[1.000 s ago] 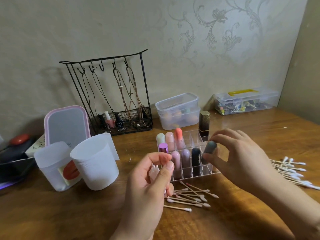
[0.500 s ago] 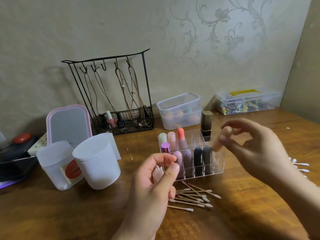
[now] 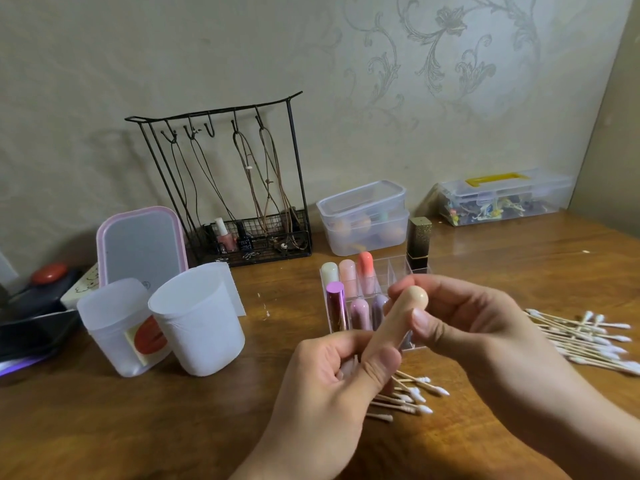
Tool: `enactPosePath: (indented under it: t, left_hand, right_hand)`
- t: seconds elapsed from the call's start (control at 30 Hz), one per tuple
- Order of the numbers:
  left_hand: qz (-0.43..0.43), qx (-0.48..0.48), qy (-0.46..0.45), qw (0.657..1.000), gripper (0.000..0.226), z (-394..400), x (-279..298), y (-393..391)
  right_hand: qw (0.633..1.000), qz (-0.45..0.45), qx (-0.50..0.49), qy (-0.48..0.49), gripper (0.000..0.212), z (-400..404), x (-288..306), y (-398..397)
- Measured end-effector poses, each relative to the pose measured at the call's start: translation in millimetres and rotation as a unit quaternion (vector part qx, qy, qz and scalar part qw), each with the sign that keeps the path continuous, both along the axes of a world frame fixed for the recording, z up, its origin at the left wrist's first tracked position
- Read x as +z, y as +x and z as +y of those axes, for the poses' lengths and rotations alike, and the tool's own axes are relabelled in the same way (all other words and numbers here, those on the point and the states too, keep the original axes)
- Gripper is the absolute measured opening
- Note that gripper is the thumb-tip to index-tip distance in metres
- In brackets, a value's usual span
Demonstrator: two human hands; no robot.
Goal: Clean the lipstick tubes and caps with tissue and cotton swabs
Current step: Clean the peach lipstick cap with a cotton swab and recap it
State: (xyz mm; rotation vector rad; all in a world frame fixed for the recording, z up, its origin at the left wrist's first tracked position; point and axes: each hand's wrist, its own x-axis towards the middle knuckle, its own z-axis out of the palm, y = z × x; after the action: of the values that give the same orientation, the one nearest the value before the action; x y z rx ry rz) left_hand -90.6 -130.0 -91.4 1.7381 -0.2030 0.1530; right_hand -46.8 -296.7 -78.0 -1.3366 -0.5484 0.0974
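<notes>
patterned beige wallpaper (image 3: pixel 450 81) is seen behind a brown wooden table (image 3: pixel 104 427). over the table's near middle, a peach lipstick tube (image 3: pixel 398 327) with a rounded top is held tilted between both hands, in front of a clear organizer (image 3: pixel 420 271). the tube's lower part is gripped by the curled fingers and thumb of the left hand (image 3: pixel 332 386), and something pale is tucked in that palm, though what it is cannot be told. the tube's upper part is pinched by the thumb and curled fingers of the right hand (image 3: pixel 471 327). other lipsticks are stood upright in the organizer, among them a metallic purple tube (image 3: pixel 335 306) and a coral-topped tube (image 3: pixel 365 268); a black and gold lipstick (image 3: pixel 419 242) is stood at its far right corner. a small heap of cotton swabs (image 3: pixel 412 393) is laid on the table just below the hands, and a larger heap of swabs (image 3: pixel 588 337) lies to the right. two white cups (image 3: pixel 194 323) are placed at the left, with a pink-rimmed mirror (image 3: pixel 142 247) and a black wire rack (image 3: pixel 235 185) behind them.
</notes>
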Motion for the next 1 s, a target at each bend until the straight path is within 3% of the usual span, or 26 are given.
enactPosePath:
  t: [0.1, 0.2, 0.27, 0.33, 0.43, 0.5, 0.6, 0.67, 0.87, 0.93, 1.0]
  left_hand:
    - [-0.001, -0.009, -0.002, 1.000, 0.035, 0.2, 0.8, 0.1]
    - [0.068, -0.037, -0.062, 0.995, 0.034, 1.9, -0.2, 1.2]
    - [0.102, -0.045, -0.126, 0.986, 0.031, 3.0, -0.5, 2.0]
    - [0.087, -0.003, -0.197, 0.977, 0.031, 4.8, 0.7, 5.0]
    - [0.027, 0.099, -0.288, 0.952, 0.029, 11.7, 5.6, 10.9]
    - [0.000, 0.160, -0.302, 0.940, 0.030, 15.6, 8.1, 14.7]
    - [-0.004, 0.208, -0.345, 0.915, 0.030, 21.4, 9.1, 19.8]
    - [0.008, 0.216, -0.376, 0.901, 0.030, 24.6, 9.2, 22.1]
    - [0.037, 0.212, -0.403, 0.890, 0.032, 24.6, 4.7, 23.0]
    - [0.048, 0.216, -0.413, 0.883, 0.033, 22.9, 5.0, 22.4]
    - [0.057, 0.228, -0.418, 0.877, 0.032, 21.9, 5.7, 21.8]
  right_hand:
    - [0.999, -0.015, 0.033, 0.017, 0.022, 1.6, -7.1, 3.1]
    - [0.994, -0.022, 0.037, 0.099, 0.040, -5.5, -4.5, 10.2]
    - [0.990, -0.087, -0.043, 0.102, 0.039, -14.5, 1.1, 16.3]
    - [0.967, -0.198, -0.159, 0.001, 0.024, -15.2, 0.6, 18.8]
    - [0.909, -0.295, -0.235, -0.177, 0.041, 4.1, -16.1, 11.4]
    - [0.856, -0.350, -0.248, -0.289, 0.035, 17.6, -27.7, 2.6]
    - [0.678, -0.532, -0.251, -0.441, 0.004, 30.7, -32.0, 0.8]
    - [0.614, -0.570, -0.233, -0.493, 0.005, 38.2, -36.9, 3.1]
    - [0.592, -0.560, -0.245, -0.526, 0.020, 49.4, -49.6, 6.6]
    - [0.609, -0.541, -0.253, -0.522, 0.026, 48.9, -47.8, 9.0]
    - [0.653, -0.500, -0.266, -0.503, 0.028, 45.2, -44.8, 10.5]
